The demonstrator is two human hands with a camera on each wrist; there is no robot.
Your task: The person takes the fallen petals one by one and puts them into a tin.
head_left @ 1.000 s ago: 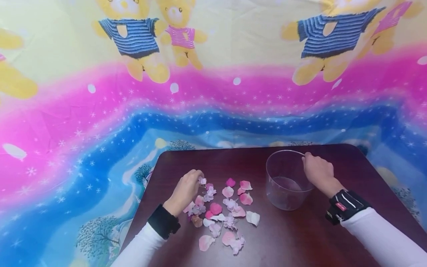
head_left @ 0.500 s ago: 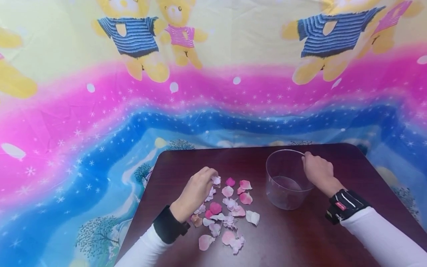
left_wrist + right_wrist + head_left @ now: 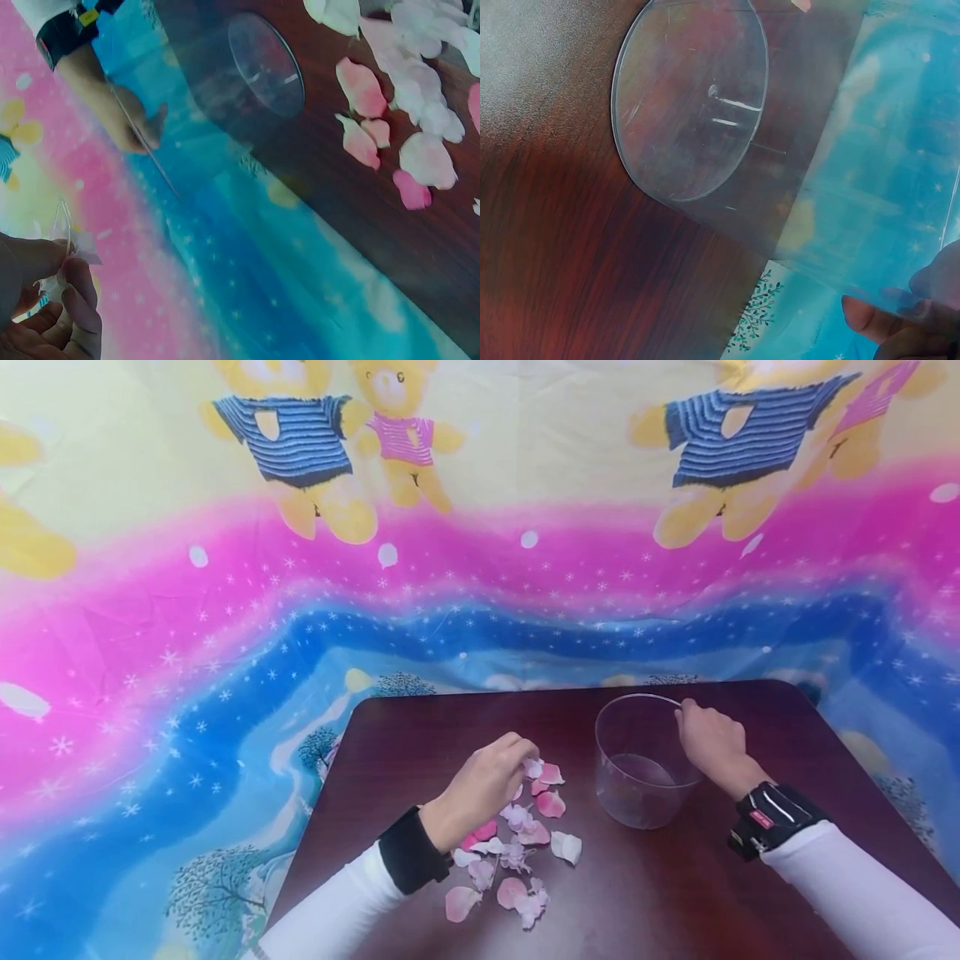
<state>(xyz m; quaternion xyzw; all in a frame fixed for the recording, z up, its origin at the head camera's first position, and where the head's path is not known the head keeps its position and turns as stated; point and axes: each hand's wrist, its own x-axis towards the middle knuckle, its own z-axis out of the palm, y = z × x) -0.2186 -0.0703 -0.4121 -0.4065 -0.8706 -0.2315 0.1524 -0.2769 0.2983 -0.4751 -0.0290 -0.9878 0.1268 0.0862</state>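
My left hand (image 3: 480, 785) is above the far part of the scattered petals. Between its thumb and fingers it pinches a small pale fabric flower (image 3: 87, 247) with a thin looped stem, best seen in the left wrist view. With my right hand (image 3: 714, 745) I grip the rim of a clear plastic tub (image 3: 637, 810), which stands upright on the right half of the table. Its see-through bottom (image 3: 694, 105) shows no flower or petal in it. Pink petals (image 3: 551, 804) and lilac flowers (image 3: 532, 907) lie left of the tub; my left hand and wrist hide some.
A dark brown wooden table (image 3: 637, 910) bears everything. Behind it hangs a curtain (image 3: 480, 560) printed with bears and snowflakes. Between tub and flowers lies a white petal (image 3: 566, 848), nearer the flowers.
My left hand has moved right across the petals toward the tub, carrying the pale flower. My right hand and the tub have stayed in place.
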